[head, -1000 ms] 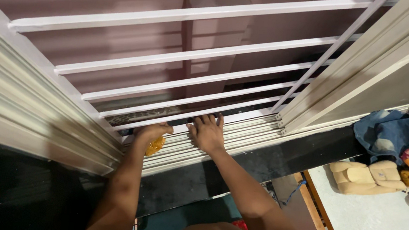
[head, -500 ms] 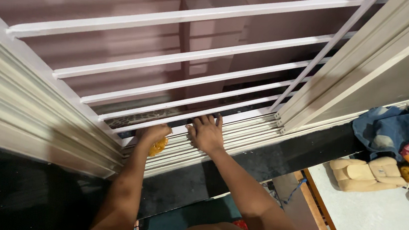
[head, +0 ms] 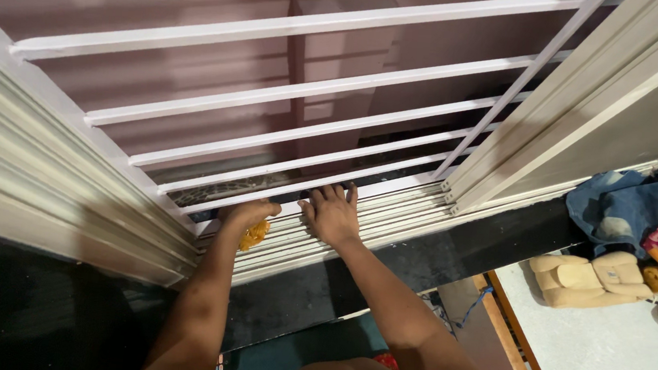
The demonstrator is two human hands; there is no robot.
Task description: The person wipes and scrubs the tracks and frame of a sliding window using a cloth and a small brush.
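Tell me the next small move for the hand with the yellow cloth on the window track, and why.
Probably slide the left hand with its crumpled yellow cloth rightward along the ribbed white window track. The cloth sits at the track's left end, near the frame corner, and the long grooves to its right lie beyond it. The right hand lies flat on the rails, so it would need to shift aside first.

Small yellow-orange cloth [head: 255, 234], crumpled into a wad, pressed onto the white ribbed window track [head: 390, 214] near its left end. Mostly hidden, only a bunched corner showing. Track running along the foot of the white bars, grooves lying side by side.
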